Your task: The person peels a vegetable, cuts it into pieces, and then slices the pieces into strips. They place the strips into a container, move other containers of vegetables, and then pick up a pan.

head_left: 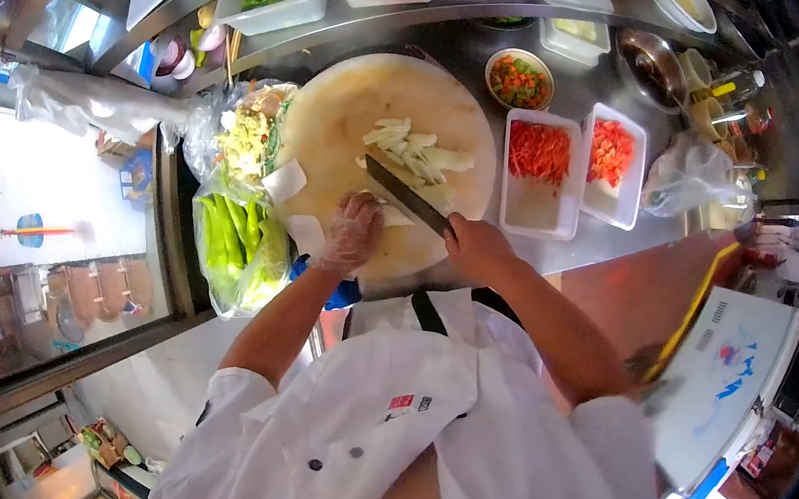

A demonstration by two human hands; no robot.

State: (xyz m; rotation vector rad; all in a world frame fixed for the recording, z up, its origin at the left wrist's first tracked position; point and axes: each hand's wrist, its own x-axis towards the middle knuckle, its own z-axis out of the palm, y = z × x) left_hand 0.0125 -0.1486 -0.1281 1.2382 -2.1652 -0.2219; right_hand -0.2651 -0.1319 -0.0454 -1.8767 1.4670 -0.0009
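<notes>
A round, pale chopping board (331,119) lies on the steel counter, with a pile of pale white-green vegetable strips (410,153) toward its right side. My right hand (480,250) grips the handle of a kitchen knife (407,195), its dark blade pointing up and left across the board. In a clear plastic glove, my left hand (357,229) rests on the board with curled fingers against a piece of pale vegetable (392,215) beside the blade. Its fingertips are partly hidden. Larger flat pale pieces (306,235) lie at the board's left edge.
Left of the board sit a bag of green peppers (237,243) and a bag of yellowish chopped food (251,134). White trays of shredded red pepper (539,157) and diced red pepper (612,154) stand right, near a bowl of mixed dice (520,81). A shelf (379,20) holds more tubs above.
</notes>
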